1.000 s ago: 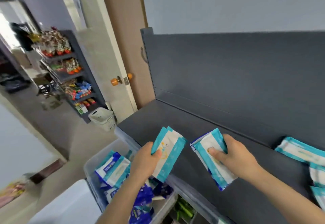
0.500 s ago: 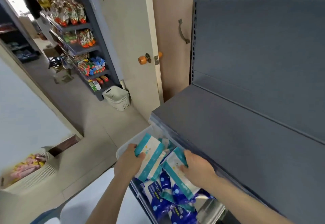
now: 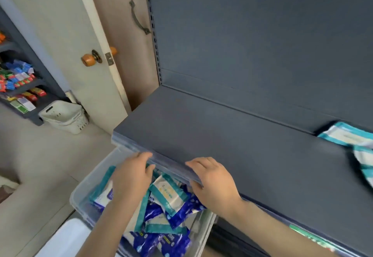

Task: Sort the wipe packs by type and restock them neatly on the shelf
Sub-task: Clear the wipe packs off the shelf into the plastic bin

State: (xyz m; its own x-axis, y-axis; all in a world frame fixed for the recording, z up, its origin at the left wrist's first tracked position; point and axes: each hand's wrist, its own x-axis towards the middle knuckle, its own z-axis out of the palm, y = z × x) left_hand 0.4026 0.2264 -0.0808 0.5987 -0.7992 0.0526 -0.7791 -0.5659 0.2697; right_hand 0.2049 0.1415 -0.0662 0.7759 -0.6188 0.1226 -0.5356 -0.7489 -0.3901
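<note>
Teal-and-white wipe packs (image 3: 168,193) and dark blue wipe packs (image 3: 181,212) lie mixed in a clear plastic bin (image 3: 80,198) below the grey shelf (image 3: 232,145). More teal-and-white packs (image 3: 347,135) lie on the shelf at the far right. My left hand (image 3: 131,178) is palm-down over a teal pack (image 3: 101,190) in the bin, its fingertips reaching the shelf's front lip. My right hand (image 3: 212,182) hovers at that lip with its fingers spread and nothing visible in it. What lies under either palm is hidden.
The shelf's clear front strip (image 3: 129,145) overhangs the bin. A door with an orange knob (image 3: 88,60) stands to the left. A white basket (image 3: 64,115) sits on the floor beside a stocked rack (image 3: 18,81). A white lid (image 3: 66,238) lies near the bin.
Both hands came down from above the shelf into the bin, each holding a teal pack. Now the fingers are straightened and the packs lie among the others. The view swung back toward the shelf.
</note>
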